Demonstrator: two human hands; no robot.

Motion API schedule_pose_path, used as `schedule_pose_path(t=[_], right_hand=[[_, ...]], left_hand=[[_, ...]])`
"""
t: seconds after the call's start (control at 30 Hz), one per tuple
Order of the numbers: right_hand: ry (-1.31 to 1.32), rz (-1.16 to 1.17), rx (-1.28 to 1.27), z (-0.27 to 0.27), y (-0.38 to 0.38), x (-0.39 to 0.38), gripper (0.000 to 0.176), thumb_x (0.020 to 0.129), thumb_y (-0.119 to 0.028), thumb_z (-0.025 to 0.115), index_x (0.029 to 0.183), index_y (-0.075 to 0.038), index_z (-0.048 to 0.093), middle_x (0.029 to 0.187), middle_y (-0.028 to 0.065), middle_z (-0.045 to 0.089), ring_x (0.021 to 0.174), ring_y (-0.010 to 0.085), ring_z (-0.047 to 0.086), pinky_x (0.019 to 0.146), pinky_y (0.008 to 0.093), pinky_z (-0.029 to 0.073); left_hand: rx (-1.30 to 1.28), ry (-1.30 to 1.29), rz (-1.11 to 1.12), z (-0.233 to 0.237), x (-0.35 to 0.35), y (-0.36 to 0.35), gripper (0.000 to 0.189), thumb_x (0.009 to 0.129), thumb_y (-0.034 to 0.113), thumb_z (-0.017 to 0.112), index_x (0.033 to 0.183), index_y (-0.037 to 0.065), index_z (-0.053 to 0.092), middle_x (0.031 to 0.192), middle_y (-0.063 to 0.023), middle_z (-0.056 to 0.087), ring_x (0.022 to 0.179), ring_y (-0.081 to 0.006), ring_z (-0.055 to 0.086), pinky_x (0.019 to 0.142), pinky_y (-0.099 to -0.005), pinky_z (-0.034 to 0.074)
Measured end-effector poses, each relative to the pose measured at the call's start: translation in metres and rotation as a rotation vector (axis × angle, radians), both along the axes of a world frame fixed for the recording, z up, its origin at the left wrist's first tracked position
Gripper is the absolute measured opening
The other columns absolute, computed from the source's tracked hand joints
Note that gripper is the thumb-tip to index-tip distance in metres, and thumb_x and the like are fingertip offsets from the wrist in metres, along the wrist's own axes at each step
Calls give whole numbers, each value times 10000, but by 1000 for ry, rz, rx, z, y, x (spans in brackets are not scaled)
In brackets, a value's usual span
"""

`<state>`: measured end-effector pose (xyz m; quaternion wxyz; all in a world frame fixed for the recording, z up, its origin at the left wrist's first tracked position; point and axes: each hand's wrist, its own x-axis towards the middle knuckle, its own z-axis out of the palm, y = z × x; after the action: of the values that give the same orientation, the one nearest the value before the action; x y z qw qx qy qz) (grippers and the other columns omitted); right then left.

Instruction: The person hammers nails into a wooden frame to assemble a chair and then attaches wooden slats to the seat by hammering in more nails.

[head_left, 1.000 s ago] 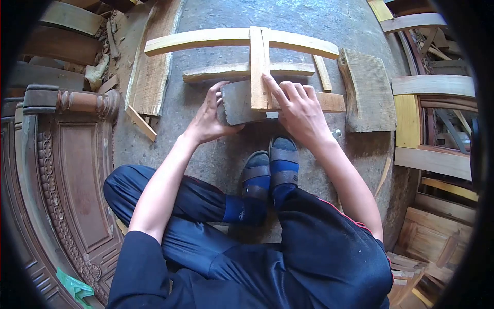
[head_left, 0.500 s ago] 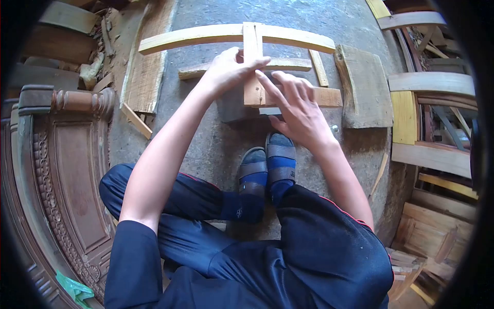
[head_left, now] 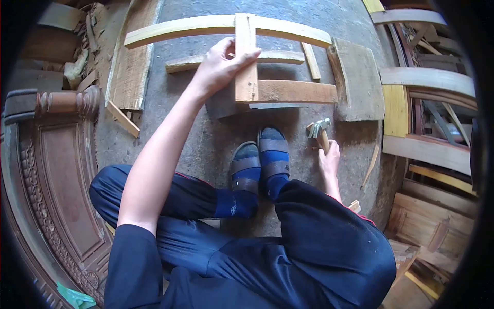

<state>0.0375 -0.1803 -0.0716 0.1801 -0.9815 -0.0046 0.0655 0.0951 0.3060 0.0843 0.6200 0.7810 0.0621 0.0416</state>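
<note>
A light wooden frame lies on the grey floor: a vertical slat [head_left: 246,56] crossed by a long curved rail [head_left: 180,26], a shorter curved rail [head_left: 280,56] and a straight crosspiece [head_left: 296,91]. My left hand [head_left: 218,67] grips the vertical slat near its middle, thumb over the front. A dark flat block [head_left: 221,107] lies under the slat's near end. My right hand [head_left: 328,160] is down by my right knee, closed on the handle of a hammer [head_left: 320,130] whose metal head points away from me.
A grey plank [head_left: 357,85] lies right of the frame, a weathered board [head_left: 131,67] to its left. A carved dark wood panel [head_left: 62,170] stands at left. Stacked curved frames [head_left: 429,82] fill the right side. My crossed legs and sandalled feet [head_left: 260,159] sit below the frame.
My right hand left the crosspiece, dropped down and right, and took hold of the hammer. My left hand moved up from the dark block to grip the vertical slat.
</note>
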Motion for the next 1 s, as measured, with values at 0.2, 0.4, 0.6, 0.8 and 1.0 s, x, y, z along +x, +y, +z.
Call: schedule_pose_path(t=[0.2, 0.4, 0.6, 0.8, 1.0], right_hand=[[131, 134, 219, 121, 31, -14, 332, 936, -158, 740, 1234, -55, 635, 972, 180, 721, 888, 338, 726, 805, 449, 555], [-23, 514, 389, 240, 108, 6, 206, 1029, -164, 709, 1183, -48, 635, 804, 34, 655, 627, 93, 590, 542, 281, 464], [-211, 624, 817, 278, 176, 29, 262, 1072, -203, 686, 1235, -10, 615, 888, -5, 675, 698, 68, 566, 626, 234, 462], [5, 707, 398, 245, 211, 18, 369, 1021, -165, 731, 1315, -44, 544, 939, 281, 722, 837, 458, 736, 724, 467, 579], [-173, 506, 826, 271, 199, 22, 232, 1117, -240, 610, 1233, -46, 558, 831, -3, 576, 604, 76, 499, 543, 248, 422]], left_hand=[[-36, -58, 21, -11, 1, 0, 654, 960, 490, 809, 1328, -31, 665, 1213, -134, 746, 1111, -175, 708, 988, -323, 568], [-51, -121, 82, -32, 8, 2, 712, 868, 569, 858, 1235, -26, 725, 1156, -180, 792, 1079, -243, 769, 974, -376, 590], [-49, -113, 96, -34, 8, 1, 716, 866, 566, 860, 1240, -30, 725, 1153, -182, 792, 1078, -233, 769, 967, -373, 592], [-22, -83, 102, -27, 4, 0, 731, 852, 593, 857, 1212, -31, 733, 1129, -184, 794, 1058, -241, 773, 945, -371, 596], [-89, -77, 10, -20, -3, 4, 583, 978, 405, 816, 1337, -28, 664, 1187, -106, 763, 1086, -140, 711, 955, -306, 580]])
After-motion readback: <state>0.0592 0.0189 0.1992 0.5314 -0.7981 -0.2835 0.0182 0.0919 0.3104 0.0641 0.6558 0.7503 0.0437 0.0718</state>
